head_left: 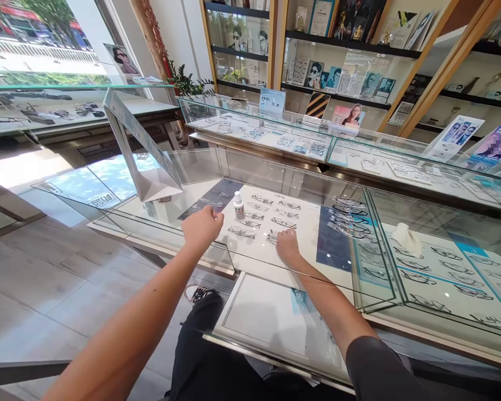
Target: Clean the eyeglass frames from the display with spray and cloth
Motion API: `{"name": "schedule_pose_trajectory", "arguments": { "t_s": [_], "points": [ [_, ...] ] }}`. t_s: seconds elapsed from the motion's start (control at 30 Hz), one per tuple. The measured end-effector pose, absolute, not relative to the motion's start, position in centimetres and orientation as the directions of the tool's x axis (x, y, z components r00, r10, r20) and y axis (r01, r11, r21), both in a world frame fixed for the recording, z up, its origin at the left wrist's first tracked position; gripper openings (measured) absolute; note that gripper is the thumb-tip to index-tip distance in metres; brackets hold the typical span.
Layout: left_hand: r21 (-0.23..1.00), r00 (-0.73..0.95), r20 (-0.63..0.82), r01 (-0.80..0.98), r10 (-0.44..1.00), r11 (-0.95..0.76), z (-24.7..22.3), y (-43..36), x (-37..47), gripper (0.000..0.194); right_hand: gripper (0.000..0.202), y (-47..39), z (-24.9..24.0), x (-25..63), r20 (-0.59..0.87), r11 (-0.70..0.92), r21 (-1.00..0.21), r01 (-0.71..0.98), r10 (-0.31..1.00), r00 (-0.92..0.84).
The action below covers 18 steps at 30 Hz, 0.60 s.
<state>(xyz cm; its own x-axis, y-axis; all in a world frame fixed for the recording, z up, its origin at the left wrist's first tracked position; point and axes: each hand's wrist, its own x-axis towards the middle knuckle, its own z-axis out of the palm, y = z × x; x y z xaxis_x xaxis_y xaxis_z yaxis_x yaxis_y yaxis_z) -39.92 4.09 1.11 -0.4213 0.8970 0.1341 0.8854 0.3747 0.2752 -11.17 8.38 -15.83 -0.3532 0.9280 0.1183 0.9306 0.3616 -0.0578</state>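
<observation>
My left hand (202,226) is closed above the glass showcase (259,167), its fingers curled in; whatever they may hold is hidden. Just to its right a small white bottle (239,207) with a printed label stands upright. My right hand (289,246) has its fingers bent down and closed at a pair of eyeglasses (272,237) in the near row. Several other eyeglasses (284,223) lie in two columns on the white display board around it. My fingers partly cover the pair at my right hand.
A tilted mirror stand (140,150) rises at the left. Several eyeglasses (349,218) lie grouped at the right, beyond which a pale cloth (407,239) rests. An open drawer (271,317) juts out below my arms. More showcases (254,133) stand behind.
</observation>
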Motion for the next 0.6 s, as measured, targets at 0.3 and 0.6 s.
{"name": "schedule_pose_trajectory", "arguments": {
  "t_s": [0.3, 0.6],
  "points": [
    [0.296, -0.409, 0.129, 0.885, 0.903, 0.359, 1.2, 4.0, -39.9, 0.022, 0.016, 1.8, -11.0, -10.6, 0.067, 0.46, -0.161, 0.873, 0.888, -0.456],
    [0.289, -0.4, 0.123, 0.89, 0.908, 0.352, 1.7, 3.4, -39.4, 0.022, 0.016, -9.7, -4.4, -6.5, -0.048, 0.559, -0.423, 0.713, 0.772, -0.634]
  ]
}}
